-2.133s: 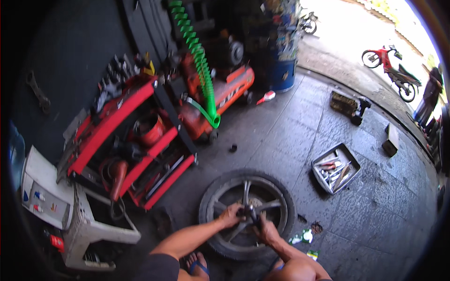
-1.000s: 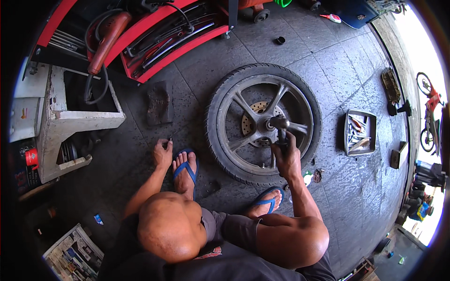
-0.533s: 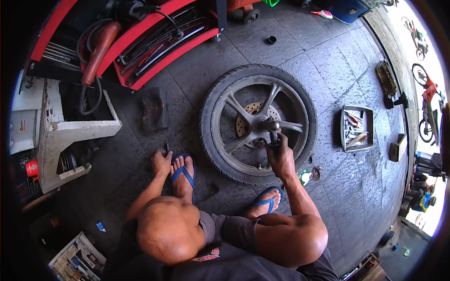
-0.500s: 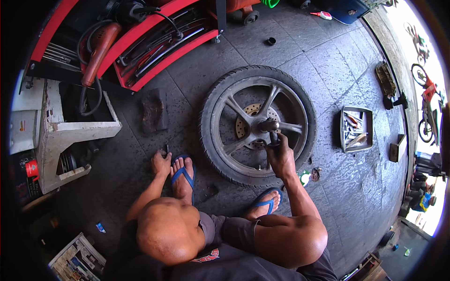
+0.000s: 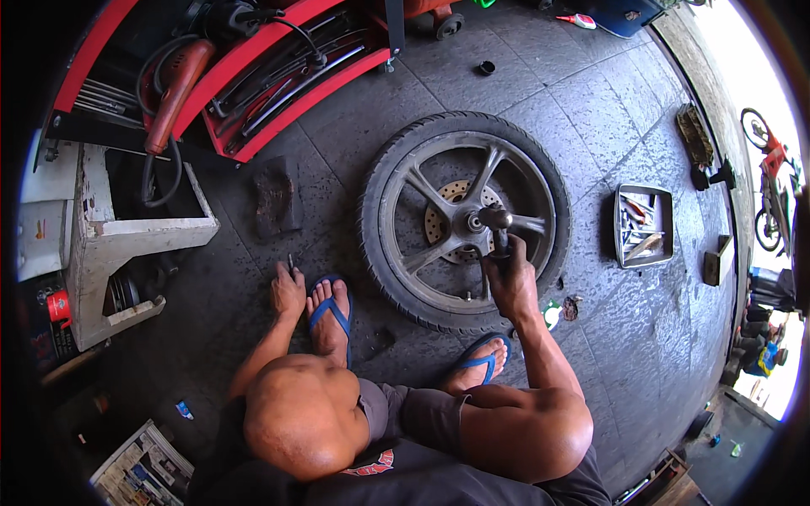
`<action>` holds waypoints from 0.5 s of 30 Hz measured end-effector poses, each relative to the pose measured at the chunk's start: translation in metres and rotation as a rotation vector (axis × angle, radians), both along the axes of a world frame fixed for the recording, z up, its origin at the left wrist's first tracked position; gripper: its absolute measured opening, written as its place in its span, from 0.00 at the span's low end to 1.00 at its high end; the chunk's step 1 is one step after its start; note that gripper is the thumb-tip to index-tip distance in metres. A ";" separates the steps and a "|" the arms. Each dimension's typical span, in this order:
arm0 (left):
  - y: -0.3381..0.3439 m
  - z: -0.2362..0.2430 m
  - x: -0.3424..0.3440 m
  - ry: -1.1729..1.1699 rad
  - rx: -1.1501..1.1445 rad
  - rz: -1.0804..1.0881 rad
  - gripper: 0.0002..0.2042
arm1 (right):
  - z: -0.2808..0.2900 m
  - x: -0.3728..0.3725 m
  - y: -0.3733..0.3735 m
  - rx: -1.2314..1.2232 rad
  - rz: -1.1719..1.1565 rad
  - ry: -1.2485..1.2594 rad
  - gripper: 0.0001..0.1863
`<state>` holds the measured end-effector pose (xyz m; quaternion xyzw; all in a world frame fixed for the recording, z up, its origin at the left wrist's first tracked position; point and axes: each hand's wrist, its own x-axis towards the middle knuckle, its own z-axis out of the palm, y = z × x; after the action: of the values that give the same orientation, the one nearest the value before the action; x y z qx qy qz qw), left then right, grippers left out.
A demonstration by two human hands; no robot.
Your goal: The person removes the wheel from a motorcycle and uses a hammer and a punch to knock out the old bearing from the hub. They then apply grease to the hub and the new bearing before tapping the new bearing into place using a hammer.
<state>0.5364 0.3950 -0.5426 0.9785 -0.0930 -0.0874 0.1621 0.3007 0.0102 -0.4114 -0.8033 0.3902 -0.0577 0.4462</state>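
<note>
A motorcycle wheel (image 5: 462, 319) with a black tyre, grey spokes and a drilled brake disc (image 5: 435, 226) lies flat on the floor ahead of me. My right hand (image 5: 513, 285) is closed round the dark handle of a hammer (image 5: 496, 219). The hammer's rounded metal head is just right of the hub (image 5: 474, 222), over the wheel; whether it touches cannot be made out. Low near the floor, by my left foot, my left hand (image 5: 288, 292) is closed on a short metal rod (image 5: 292, 262), whose tip points away from me.
A dark block (image 5: 277, 198) lies left of the wheel. Further left stand a red tool cart (image 5: 274, 122) and a worn white wooden stand (image 5: 126, 232). To the right sits a metal tray (image 5: 645, 263) of tools. A white-and-red bottle (image 5: 580, 20) lies at the far side.
The hammer head has moved right and slightly nearer, off the hub, which now shows. My right hand has shifted a little right. The rod in my left hand has tilted and moved slightly left.
</note>
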 end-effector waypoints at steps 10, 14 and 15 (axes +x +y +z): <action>-0.070 0.099 0.024 -0.232 -0.315 -0.184 0.11 | -0.023 -0.002 -0.004 -0.076 0.054 0.098 0.25; -0.129 0.158 0.028 -0.171 -0.649 -0.344 0.11 | -0.012 0.008 -0.008 -0.064 0.102 0.038 0.25; -0.143 0.169 0.029 -0.107 -0.692 -0.369 0.11 | -0.014 0.010 -0.008 -0.068 0.101 0.028 0.25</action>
<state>0.5652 0.2522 -0.3738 0.8361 -0.2998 -0.0273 0.4586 0.3111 0.0023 -0.4249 -0.8373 0.3533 -0.0374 0.4156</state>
